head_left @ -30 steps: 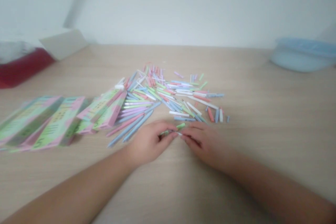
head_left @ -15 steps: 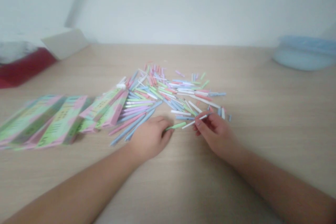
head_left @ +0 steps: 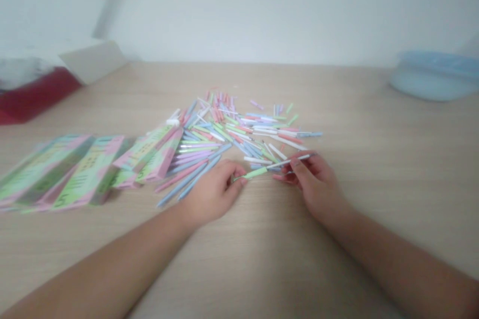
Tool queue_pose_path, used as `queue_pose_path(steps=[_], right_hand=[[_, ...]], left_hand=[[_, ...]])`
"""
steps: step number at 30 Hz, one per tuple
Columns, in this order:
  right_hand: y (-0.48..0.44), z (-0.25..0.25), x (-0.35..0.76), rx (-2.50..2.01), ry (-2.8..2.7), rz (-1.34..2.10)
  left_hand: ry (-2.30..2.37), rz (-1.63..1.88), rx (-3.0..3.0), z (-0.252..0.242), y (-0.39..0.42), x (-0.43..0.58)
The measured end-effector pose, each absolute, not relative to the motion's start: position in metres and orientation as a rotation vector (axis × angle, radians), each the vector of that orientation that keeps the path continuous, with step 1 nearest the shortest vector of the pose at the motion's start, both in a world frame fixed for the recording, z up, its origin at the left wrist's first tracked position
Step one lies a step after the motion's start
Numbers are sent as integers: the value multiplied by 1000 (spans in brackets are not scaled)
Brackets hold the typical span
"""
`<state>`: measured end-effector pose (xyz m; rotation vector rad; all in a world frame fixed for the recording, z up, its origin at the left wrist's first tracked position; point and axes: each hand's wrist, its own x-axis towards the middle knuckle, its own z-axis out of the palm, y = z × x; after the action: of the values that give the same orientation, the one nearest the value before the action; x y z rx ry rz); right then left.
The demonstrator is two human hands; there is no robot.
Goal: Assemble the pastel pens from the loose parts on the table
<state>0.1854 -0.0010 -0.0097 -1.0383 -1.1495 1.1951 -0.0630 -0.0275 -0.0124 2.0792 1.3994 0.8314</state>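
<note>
My left hand [head_left: 211,193] rests on the wooden table, its fingertips pinching one end of a green paper tube [head_left: 254,173]. My right hand [head_left: 314,184] holds a thin white paper tube [head_left: 290,161] between thumb and fingers. The two tubes lie end to end in one line between my hands, seemingly touching. Just beyond my hands spreads a loose heap of pastel rolled paper tubes [head_left: 239,132] in blue, pink, green, white and lilac. Several long blue and pink tubes lie close to my left hand.
Green-and-pink printed paper strips [head_left: 86,169] lie in overlapping stacks at the left of the wooden table [head_left: 359,109]. A red box [head_left: 35,94] and a white card [head_left: 93,62] stand at the far left. A pale blue plastic container [head_left: 434,77] stands at the far right.
My hands have moved apart since the earliest frame. The white tube has swung up and now lines up end to end with the green tube, instead of lying beside it.
</note>
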Motion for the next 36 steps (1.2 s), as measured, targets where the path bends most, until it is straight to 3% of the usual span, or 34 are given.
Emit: queue_pose_path(steps=[13,21,29,36], right_hand=[[-12,-4,187,-1129,-1801,1003],[-14,-10,182,-1039,-1719,1345],[-24,-2,182,-807,-1629,1232],[-33,14,184,-917,-1624,983]], left_hand=[[1215,879,2129,-9,-29,-62],[1177,935,1998,-10,-28,-63],[1150,867,1875,-6,-29,-62],[1139,817,1894,-8,-30,-62]])
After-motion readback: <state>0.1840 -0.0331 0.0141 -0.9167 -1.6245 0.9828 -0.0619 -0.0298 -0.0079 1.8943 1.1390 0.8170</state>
